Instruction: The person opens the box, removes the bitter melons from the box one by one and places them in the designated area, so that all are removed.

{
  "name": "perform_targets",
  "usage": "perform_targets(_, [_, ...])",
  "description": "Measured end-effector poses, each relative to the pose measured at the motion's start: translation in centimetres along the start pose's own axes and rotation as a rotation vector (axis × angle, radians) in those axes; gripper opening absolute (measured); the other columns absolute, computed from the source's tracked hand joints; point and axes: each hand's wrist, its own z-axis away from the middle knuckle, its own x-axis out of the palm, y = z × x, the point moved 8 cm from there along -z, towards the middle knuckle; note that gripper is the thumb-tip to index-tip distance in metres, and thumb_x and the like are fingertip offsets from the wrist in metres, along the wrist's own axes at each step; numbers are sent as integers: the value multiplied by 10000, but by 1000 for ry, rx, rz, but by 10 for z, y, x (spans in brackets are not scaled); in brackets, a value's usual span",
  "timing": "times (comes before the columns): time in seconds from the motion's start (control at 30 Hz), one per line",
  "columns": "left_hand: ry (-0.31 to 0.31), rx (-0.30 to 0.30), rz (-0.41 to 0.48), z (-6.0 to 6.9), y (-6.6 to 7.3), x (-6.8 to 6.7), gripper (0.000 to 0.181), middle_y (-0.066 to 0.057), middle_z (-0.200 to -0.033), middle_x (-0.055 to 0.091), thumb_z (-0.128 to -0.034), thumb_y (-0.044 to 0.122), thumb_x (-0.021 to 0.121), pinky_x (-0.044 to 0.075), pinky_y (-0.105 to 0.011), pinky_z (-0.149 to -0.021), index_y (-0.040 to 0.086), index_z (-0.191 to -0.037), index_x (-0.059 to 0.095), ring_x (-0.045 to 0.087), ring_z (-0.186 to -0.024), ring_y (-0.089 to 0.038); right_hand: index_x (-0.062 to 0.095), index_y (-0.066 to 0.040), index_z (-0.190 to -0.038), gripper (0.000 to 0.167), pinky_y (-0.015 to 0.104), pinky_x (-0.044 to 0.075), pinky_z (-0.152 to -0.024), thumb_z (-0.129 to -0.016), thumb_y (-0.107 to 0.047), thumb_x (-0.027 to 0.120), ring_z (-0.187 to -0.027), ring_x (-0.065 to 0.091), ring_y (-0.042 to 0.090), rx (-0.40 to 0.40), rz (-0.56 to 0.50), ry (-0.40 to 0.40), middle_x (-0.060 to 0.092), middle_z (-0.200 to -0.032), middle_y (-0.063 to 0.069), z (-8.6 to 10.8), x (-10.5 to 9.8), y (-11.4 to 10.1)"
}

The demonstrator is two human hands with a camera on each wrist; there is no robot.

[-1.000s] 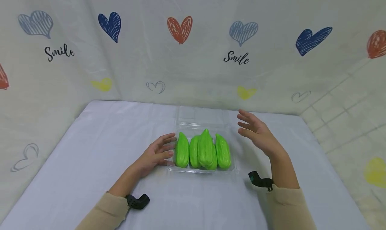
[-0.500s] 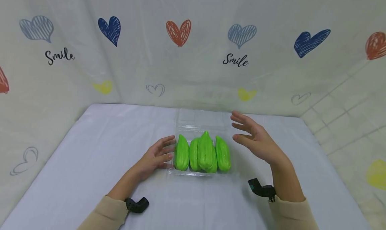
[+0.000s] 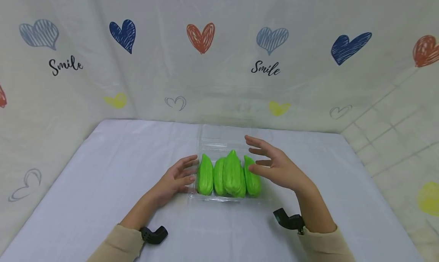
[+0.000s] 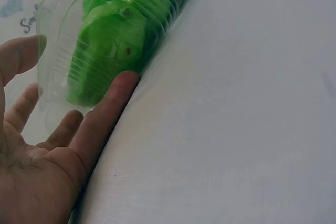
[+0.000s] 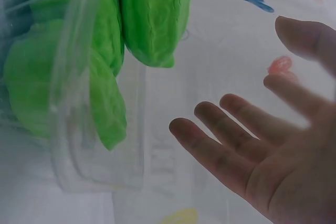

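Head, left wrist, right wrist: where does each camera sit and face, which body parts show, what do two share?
Head: worn there, facing forward and down at the box; left hand, right hand, forearms.
Left wrist: worn there, facing the box; left hand.
Right wrist: worn there, facing the box; right hand.
All share green vegetables.

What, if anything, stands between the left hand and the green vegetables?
The clear container's side wall: the left hand is outside it, the green vegetables inside. The open lid lies behind them, not in the way.
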Motion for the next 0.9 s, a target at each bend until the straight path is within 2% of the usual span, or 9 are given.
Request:
perform_targets(0.23, [0, 0, -3, 1, 3, 1, 679, -109, -1619, 251, -989, 78, 588, 553, -514, -902, 183, -1574, 261, 316, -1456, -385, 367, -388, -1517, 694, 557, 453, -1040, -934, -247, 718, -1418, 421, 275, -7, 44, -24, 360, -1572, -131, -5, 16, 0])
perform_targets(0.4, [-2, -2, -2, 3, 3, 1, 687, -115, -1616, 252, -986, 94, 600, 553, -508, -906, 168, -1575, 255, 317, -1453, -392, 392, -324, -1520, 694, 576, 451, -1031, -918, -286, 735, -1454, 351, 303, -26, 96, -36, 337, -1593, -30, -7, 27, 0])
perform_targets(0.53, [-4, -7, -4, 4, 3, 2, 688, -99, -1614, 261, -984, 103, 606, 551, -505, -909, 174, -1574, 260, 318, -1453, -384, 411, -352, -1509, 690, 577, 456, -1025, -905, -336, 744, -1489, 276, 287, -2, 115, -50, 266, -1623, 16, -7, 34, 1])
perform_targets(0.7, [-8, -3, -4, 5, 2, 0, 689, -103, -1618, 257, -984, 98, 603, 553, -500, -908, 169, -1575, 255, 319, -1453, -385, 425, -326, -1508, 685, 573, 459, -1025, -902, -365, 742, -1477, 293, 333, 6, 127, -66, 191, -1647, 78, -9, 42, 3])
perform_targets(0.9, [-11, -2, -4, 5, 2, 0, 691, -98, -1616, 260, -983, 109, 610, 552, -505, -907, 183, -1575, 261, 315, -1455, -380, 440, -302, -1503, 676, 564, 475, -1009, -902, -378, 739, -1467, 306, 362, -9, 145, -72, 184, -1647, 104, -10, 49, 4])
